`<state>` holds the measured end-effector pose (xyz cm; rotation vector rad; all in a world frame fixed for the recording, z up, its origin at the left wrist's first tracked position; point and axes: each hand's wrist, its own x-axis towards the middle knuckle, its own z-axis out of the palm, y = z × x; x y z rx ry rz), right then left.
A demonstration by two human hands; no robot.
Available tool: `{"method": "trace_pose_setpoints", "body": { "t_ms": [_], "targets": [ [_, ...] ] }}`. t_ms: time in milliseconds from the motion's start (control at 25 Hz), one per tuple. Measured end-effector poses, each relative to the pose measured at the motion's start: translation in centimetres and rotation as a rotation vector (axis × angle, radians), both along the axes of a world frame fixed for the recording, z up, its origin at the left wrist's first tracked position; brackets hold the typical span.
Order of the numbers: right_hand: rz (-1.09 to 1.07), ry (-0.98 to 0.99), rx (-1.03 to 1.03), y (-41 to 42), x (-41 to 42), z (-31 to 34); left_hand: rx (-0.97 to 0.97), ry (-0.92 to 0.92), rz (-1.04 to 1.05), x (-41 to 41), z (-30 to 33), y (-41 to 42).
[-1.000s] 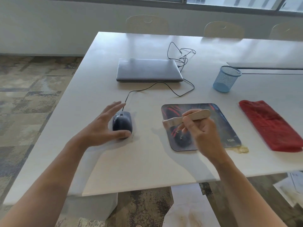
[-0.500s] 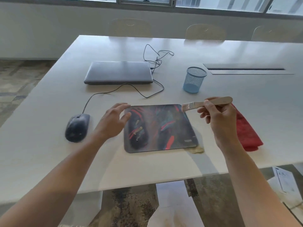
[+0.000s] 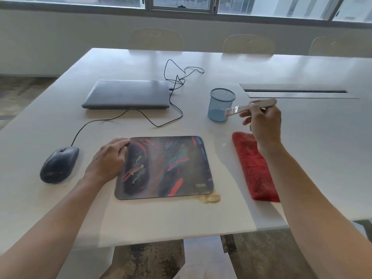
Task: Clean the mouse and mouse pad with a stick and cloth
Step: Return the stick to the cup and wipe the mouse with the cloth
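A dark patterned mouse pad (image 3: 171,168) lies near the table's front edge, with yellowish smears on its left part. My left hand (image 3: 109,158) rests flat on the pad's left edge, holding nothing. To its left sits a dark wired mouse (image 3: 59,165). My right hand (image 3: 263,125) is raised above the table and grips a flat wooden stick (image 3: 251,106), whose tip points left in front of the blue mesh cup (image 3: 221,103). A folded red cloth (image 3: 254,168) lies right of the pad, partly hidden by my right forearm.
A closed grey laptop (image 3: 126,96) lies behind the pad, with a black cable (image 3: 175,111) looping across the white table (image 3: 141,218). A yellowish blob (image 3: 210,198) sits at the pad's front right corner. A cable slot (image 3: 296,91) is at the back right. Chairs stand behind.
My left hand let go of the mouse and moved to the pad's left edge. My right hand lifted the stick off the pad and carried it right, up near the blue cup.
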<state>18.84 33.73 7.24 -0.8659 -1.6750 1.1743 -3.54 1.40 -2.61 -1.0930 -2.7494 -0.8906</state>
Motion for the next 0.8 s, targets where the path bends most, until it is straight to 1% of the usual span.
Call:
{"method": "trace_pose_setpoints", "body": {
  "t_ms": [80,200,360,440,560,680,800],
  "targets": [
    [-0.034,-0.045,0.078,1.8,-2.1,1.3,-0.005,-0.003,0.009,0.0,0.1,0.1],
    [-0.073,-0.124,0.132,4.4,-5.4,2.8,-0.008,-0.003,0.019,0.1,0.2,0.1],
    [-0.145,-0.317,0.211,6.4,-9.2,2.9,0.013,0.004,0.012,0.2,0.3,0.1],
    [-0.128,-0.418,0.237,6.8,-10.6,2.2,0.016,0.004,0.015,0.2,0.3,0.1],
    [-0.045,-0.539,0.262,7.0,-11.4,1.4,0.027,0.007,0.013,0.2,0.2,0.0],
    [-0.030,-0.537,0.295,7.0,-10.9,1.3,0.030,0.013,0.016,0.2,0.2,0.1],
    [-0.066,-0.404,0.316,5.9,-8.8,1.7,0.022,0.024,0.018,0.2,0.2,0.2]
  ]
}}
